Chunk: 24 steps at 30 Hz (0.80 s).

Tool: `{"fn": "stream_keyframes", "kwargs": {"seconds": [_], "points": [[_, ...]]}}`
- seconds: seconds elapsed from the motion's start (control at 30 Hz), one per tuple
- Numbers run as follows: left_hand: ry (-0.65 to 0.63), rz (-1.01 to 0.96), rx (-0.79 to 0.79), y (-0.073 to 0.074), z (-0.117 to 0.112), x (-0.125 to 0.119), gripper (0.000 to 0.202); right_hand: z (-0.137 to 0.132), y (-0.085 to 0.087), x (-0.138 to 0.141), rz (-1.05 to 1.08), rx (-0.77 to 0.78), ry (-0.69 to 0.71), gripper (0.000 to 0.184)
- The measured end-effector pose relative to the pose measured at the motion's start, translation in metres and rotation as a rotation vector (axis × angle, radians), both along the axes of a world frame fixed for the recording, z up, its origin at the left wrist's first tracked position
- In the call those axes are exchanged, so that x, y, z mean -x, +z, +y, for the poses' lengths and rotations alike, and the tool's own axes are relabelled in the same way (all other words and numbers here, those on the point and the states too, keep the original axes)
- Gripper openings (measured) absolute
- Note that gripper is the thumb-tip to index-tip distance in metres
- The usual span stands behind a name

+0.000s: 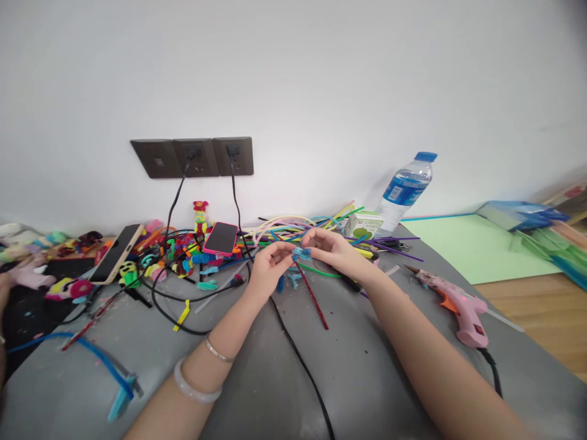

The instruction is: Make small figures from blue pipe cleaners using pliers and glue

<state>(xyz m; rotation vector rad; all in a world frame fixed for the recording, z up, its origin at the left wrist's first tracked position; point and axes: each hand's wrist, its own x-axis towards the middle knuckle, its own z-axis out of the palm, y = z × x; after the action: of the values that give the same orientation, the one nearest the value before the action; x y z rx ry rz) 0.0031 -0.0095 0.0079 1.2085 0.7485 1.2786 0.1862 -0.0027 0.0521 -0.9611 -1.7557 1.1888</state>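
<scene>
My left hand [269, 269] and my right hand [338, 255] meet over the middle of the grey table, with a small light-blue pipe cleaner piece [301, 253] pinched between their fingertips. Fingers hide part of its shape. A dark red pipe cleaner [314, 298] slants down just below the hands; whether it touches the blue piece I cannot tell. Beneath the left fingertips, another small blue piece [294, 280] lies on the table.
A pink glue gun [458, 308] lies at right. Behind are a tilted water bottle [406, 190], a small green-white box [364, 225], a pink-edged phone [221, 238] and pipe cleaners. Black cables [293, 348] cross the table. Another person's hand [4, 290] shows at far left.
</scene>
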Motion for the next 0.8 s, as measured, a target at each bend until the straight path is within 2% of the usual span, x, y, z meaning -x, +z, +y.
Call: {"fn": "stream_keyframes", "kwargs": {"seconds": [0.47,0.67,0.8], "points": [[-0.035,-0.010,-0.003,-0.001,0.000,-0.001,0.035,-0.001,-0.001,0.003,-0.034,-0.002,0.018,0.032],[0.008,0.026,-0.010,-0.001,0.000,0.001,0.032,-0.001,-0.003,0.000,0.001,0.163,0.001,0.041],[0.059,0.072,-0.034,-0.003,0.001,0.003,0.027,0.003,-0.012,-0.001,0.085,0.266,0.075,0.048]]}}
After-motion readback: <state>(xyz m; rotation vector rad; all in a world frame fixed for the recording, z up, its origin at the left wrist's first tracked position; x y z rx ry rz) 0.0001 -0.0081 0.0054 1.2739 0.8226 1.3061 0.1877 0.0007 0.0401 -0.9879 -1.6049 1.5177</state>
